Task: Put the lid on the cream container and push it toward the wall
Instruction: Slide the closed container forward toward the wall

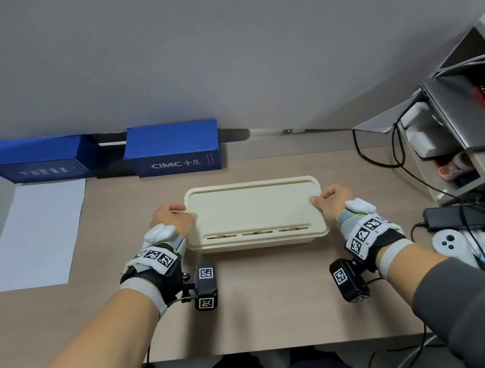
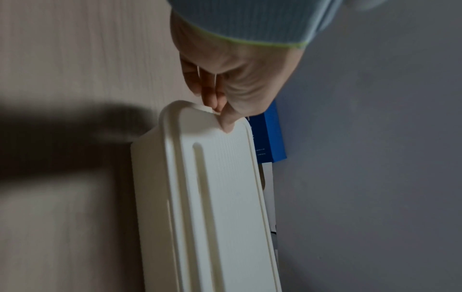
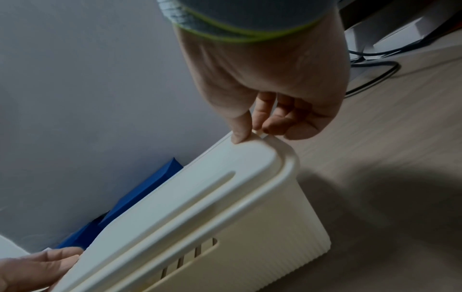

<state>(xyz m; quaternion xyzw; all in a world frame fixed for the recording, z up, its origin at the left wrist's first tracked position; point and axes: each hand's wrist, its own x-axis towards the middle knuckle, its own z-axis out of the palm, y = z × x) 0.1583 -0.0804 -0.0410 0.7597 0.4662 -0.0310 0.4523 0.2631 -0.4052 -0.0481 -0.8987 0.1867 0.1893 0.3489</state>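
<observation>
A cream lid (image 1: pixel 255 210) lies on top of the cream ribbed container (image 1: pixel 265 246) in the middle of the desk. My left hand (image 1: pixel 172 218) pinches the lid's left end, thumb on top and fingers under the rim. My right hand (image 1: pixel 331 200) pinches the right end the same way. The left wrist view shows the thumb of my left hand (image 2: pixel 222 110) on the lid (image 2: pixel 215 187). In the right wrist view my right hand (image 3: pixel 252 130) holds the edge of the lid (image 3: pixel 200 187) above the container (image 3: pixel 262 247), whose side has slots.
Two blue boxes (image 1: pixel 175 148) stand against the grey wall (image 1: pixel 210 43) behind the container, with a strip of bare desk between. A white sheet of paper (image 1: pixel 36 234) lies at the left. Cables (image 1: pixel 385 155), a shelf unit (image 1: pixel 468 127) and a white controller (image 1: pixel 449 241) crowd the right.
</observation>
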